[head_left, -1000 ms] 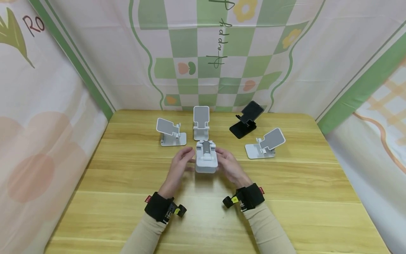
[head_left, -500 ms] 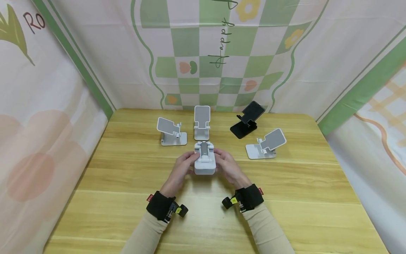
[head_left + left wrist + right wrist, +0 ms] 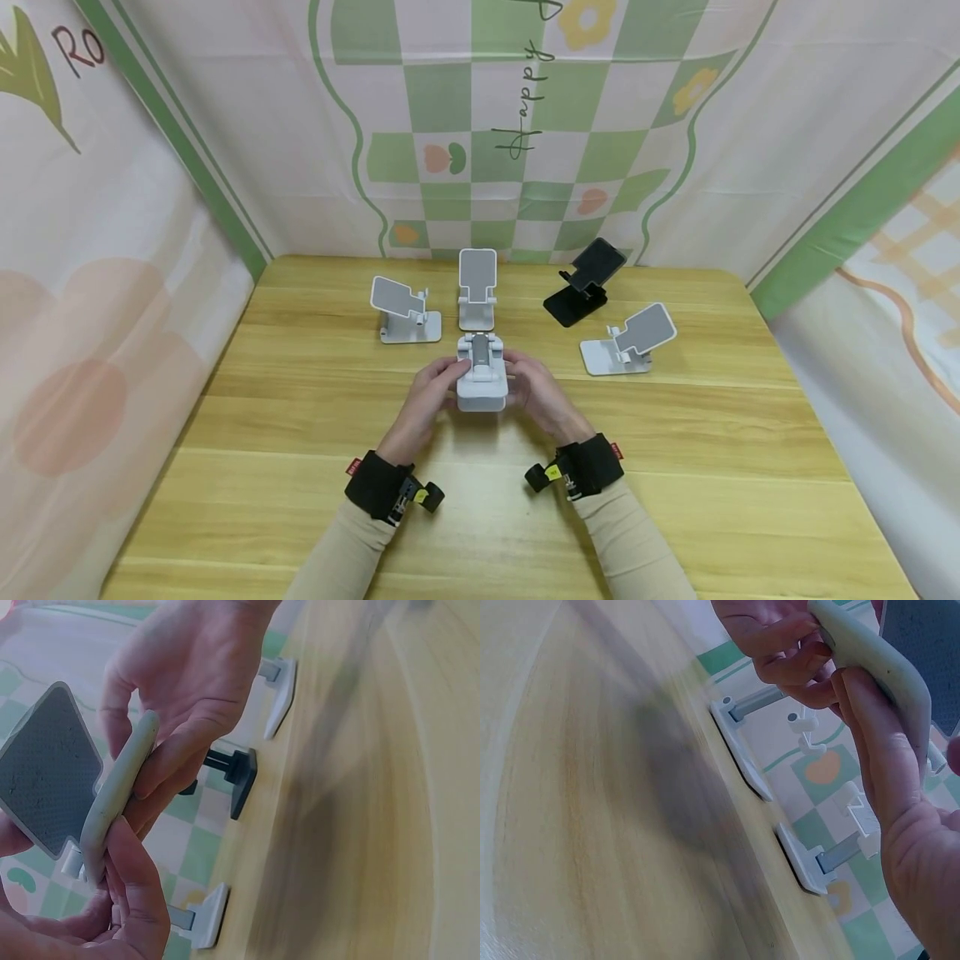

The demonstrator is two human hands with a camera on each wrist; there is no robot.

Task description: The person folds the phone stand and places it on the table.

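A white phone stand (image 3: 481, 385) with a grey hinge pad is held above the table's middle, its base edge towards me. My left hand (image 3: 422, 408) grips its left side, thumb on top and fingers beneath. My right hand (image 3: 546, 398) holds the opposite side; its fingers lie under the base in the right wrist view. Seen in the left wrist view, the stand's base (image 3: 116, 795) is tilted between both hands, and its grey textured plate (image 3: 52, 772) juts out beyond. Part of each hand's fingers is hidden by the stand.
Behind the held stand, a white phone stand (image 3: 477, 277) stands upright on the wooden table (image 3: 315, 500). Another white stand (image 3: 396, 298) is at left, a black one (image 3: 596, 267) at back right, and a further white one (image 3: 645, 330) at right. A patterned cloth (image 3: 435, 100) hangs behind.
My left hand, earlier beside the stand with its thumb off it, has closed in and taken hold. The stand has shifted slightly left relative to the one behind it. The other stands stay put.
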